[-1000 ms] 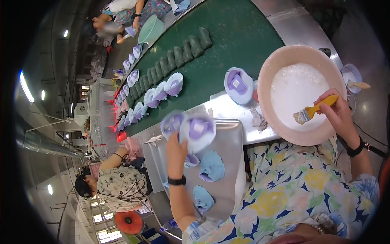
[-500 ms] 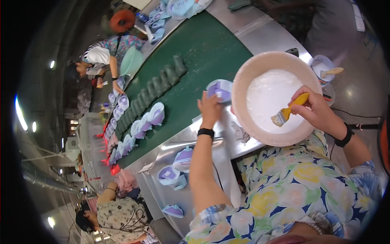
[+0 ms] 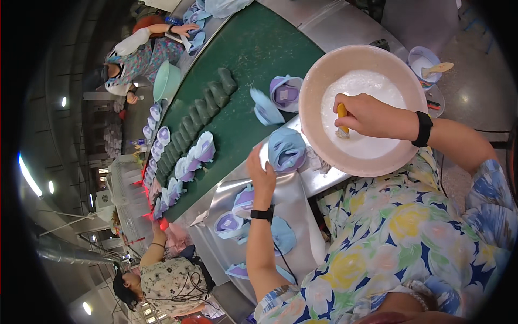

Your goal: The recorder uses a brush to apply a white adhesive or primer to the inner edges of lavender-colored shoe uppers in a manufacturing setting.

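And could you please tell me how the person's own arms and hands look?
The left fingers and right fingers wear no gloves. There is a black left wristband and a black right wristband. The short left sleeve and short right sleeve are blue-and-white patterned fabric.

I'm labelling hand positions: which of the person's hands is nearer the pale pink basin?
Right. The right hand is over the basin, gripping a yellow-handled brush; the left hand is outside it, off to its left, next to a blue-and-purple piece.
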The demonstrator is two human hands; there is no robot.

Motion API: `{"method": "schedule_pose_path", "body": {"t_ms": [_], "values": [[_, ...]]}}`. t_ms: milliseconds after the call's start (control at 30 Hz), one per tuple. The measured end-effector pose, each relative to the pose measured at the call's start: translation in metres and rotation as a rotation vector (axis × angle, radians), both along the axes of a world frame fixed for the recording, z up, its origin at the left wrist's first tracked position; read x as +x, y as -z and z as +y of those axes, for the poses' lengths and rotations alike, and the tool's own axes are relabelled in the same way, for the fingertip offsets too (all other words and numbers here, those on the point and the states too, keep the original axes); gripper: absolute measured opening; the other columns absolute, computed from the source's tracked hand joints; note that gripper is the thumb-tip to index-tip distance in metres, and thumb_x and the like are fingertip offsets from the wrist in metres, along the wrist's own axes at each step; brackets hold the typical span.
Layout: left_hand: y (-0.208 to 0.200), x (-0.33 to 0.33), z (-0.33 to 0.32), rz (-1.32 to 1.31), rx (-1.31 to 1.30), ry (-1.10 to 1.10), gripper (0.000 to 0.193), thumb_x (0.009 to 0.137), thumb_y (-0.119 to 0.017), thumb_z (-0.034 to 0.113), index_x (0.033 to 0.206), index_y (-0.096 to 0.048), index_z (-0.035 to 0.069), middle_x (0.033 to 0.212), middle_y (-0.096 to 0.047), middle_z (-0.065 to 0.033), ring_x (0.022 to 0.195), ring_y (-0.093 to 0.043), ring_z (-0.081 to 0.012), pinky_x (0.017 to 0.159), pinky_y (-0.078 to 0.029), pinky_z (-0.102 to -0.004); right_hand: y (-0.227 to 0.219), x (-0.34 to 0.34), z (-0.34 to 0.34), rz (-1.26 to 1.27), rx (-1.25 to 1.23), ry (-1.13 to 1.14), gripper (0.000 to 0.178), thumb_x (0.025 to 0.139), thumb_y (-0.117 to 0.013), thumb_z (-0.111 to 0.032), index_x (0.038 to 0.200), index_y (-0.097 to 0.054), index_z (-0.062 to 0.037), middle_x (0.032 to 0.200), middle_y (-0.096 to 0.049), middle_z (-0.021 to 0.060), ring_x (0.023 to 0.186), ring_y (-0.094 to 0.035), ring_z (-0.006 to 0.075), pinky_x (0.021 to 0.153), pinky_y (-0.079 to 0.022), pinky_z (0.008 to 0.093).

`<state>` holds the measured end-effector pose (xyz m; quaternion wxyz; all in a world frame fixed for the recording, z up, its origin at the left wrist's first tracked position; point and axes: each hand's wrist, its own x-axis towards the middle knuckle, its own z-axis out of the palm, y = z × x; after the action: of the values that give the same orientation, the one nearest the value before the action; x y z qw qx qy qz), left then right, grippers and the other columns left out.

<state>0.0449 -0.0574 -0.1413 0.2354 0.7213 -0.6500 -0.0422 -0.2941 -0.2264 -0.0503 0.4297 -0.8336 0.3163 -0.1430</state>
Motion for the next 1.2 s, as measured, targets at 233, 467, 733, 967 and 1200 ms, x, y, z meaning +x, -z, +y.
{"method": "schedule_pose_path", "body": {"t_ms": [233,467,733,967,1200], "values": [[0.002,-0.004,-0.034,0.154,0.348,0.270,0.044,0.082,-0.068,0.002,0.125,-0.061,0.003,0.128,-0.058,-0.0181,0.118,-0.055,-0.0375,0.100,-0.045,-0.0416,0.014,-0.011,0.015,0.162,-0.188,-0.391,0.024,0.092,-0.065,-0.020,0.104,-0.058,-0.0014,0.090,-0.068,0.0193,0.087,-0.066,0.0372,0.077,-0.051,0.0442],[-0.044,0.028,-0.029,0.626,0.158,-0.007,0.043,0.084,-0.070,0.002,0.125,-0.057,0.002,0.116,-0.064,-0.0131,0.103,-0.066,-0.0250,0.085,-0.053,-0.0386,-0.023,-0.070,-0.022,0.037,-0.166,-0.051,0.019,0.093,-0.063,-0.015,0.106,-0.057,-0.0023,0.088,-0.067,0.0196,0.082,-0.067,0.0343,0.072,-0.050,0.0403],[-0.101,-0.011,-0.033,1.171,0.223,-0.020,0.047,0.102,-0.054,0.020,0.145,-0.042,0.004,0.135,-0.057,-0.0086,0.121,-0.058,-0.0213,0.103,-0.050,-0.0378,-0.048,-0.077,-0.050,-0.357,-0.166,0.068,0.019,0.094,-0.063,-0.018,0.106,-0.057,-0.0044,0.085,-0.066,0.0142,0.076,-0.065,0.0282,0.068,-0.048,0.0337],[-0.099,-0.083,-0.083,1.333,0.278,0.149,0.052,0.100,-0.053,0.025,0.146,-0.040,0.007,0.139,-0.054,-0.0126,0.124,-0.058,-0.0242,0.104,-0.051,-0.0422,-0.080,-0.070,-0.050,-0.574,-0.244,-0.011,0.020,0.095,-0.063,-0.020,0.106,-0.056,-0.0044,0.087,-0.067,0.0142,0.078,-0.066,0.0299,0.069,-0.049,0.0367],[-0.080,-0.099,-0.080,0.923,-0.071,0.265,0.065,0.090,-0.069,0.023,0.145,-0.038,0.007,0.146,-0.044,-0.0148,0.132,-0.050,-0.0319,0.109,-0.045,-0.0470,-0.064,-0.077,-0.051,-0.518,-0.292,0.208,0.024,0.094,-0.066,-0.023,0.099,-0.053,-0.0026,0.072,-0.064,0.0115,0.066,-0.063,0.0309,0.061,-0.047,0.0367]]}}
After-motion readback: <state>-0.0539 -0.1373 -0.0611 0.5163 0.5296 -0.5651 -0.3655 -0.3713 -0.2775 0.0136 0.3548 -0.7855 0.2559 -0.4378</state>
